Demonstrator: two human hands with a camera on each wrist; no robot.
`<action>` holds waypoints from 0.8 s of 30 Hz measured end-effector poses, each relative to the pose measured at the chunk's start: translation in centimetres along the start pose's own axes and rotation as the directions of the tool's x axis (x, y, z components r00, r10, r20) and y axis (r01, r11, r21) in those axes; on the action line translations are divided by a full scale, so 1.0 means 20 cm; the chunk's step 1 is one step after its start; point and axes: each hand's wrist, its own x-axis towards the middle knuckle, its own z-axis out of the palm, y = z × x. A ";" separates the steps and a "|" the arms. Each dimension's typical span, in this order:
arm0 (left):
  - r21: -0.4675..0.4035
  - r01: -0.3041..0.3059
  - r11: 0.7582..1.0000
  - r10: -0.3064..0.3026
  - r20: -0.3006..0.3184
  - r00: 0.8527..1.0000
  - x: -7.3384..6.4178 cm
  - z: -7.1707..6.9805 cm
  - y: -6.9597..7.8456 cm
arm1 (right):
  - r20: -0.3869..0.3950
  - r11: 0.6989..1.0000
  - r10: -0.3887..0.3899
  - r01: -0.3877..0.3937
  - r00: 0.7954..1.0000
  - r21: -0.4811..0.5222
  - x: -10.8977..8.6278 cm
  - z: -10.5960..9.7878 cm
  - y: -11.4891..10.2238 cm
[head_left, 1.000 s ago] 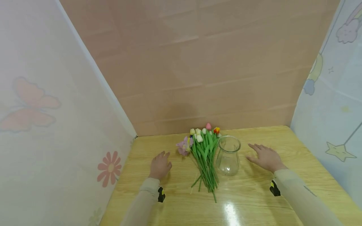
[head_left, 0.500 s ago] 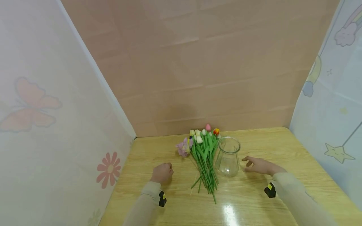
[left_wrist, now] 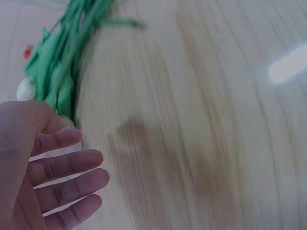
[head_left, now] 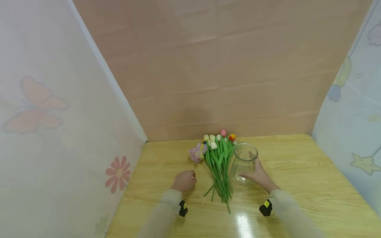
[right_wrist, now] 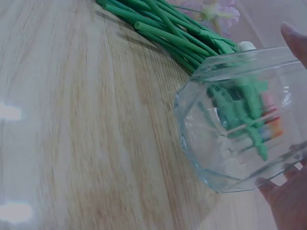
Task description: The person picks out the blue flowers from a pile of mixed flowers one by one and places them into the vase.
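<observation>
Grip of the right hand (head_left: 259, 173) is found set round the body of the glass vase (head_left: 239, 165), with the thumb laid across the near side and the fingers curled about the far side. Firmness of the hold cannot be told. The vase's long axis is seen to stand roughly upright between thumb and fingers, mouth uppermost; whether the base is borne by the table (head_left: 297, 185) or raised cannot be established. Just left of the grip, beside the vase, the tulip bundle (head_left: 219, 172) is laid flat, its long axis directed away from the person: blooms are placed beyond the grip, stem ends on its near side. Contact between stems and glass is not confirmed. Farther left, beside the tulip heads, a purple flower (head_left: 197, 153) is noted. The left hand (head_left: 184, 181) is held across the bundle from the grip, clear of the stems, fingers loosely bent and nothing grasped. The bundle is thus flanked by both hands. The governing relation is judged to be the upright axis of the vase against the lying axis of the stems.
</observation>
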 end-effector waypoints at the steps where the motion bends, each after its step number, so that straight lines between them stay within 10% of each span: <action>1: -0.021 -0.003 1.000 0.003 0.003 1.000 0.01 0.01 0.03 | -0.011 1.000 0.001 -0.001 1.000 0.006 0.00 0.01 0.00; 8: -0.252 -0.012 0.968 0.015 0.010 1.000 0.10 0.10 0.17 | -0.026 1.000 0.003 -0.003 1.000 0.015 0.00 0.02 0.01; 24: -0.503 0.218 0.836 -0.258 -0.010 0.966 0.22 0.24 0.38 | -0.032 0.998 -0.054 0.056 0.998 0.042 0.00 0.04 0.06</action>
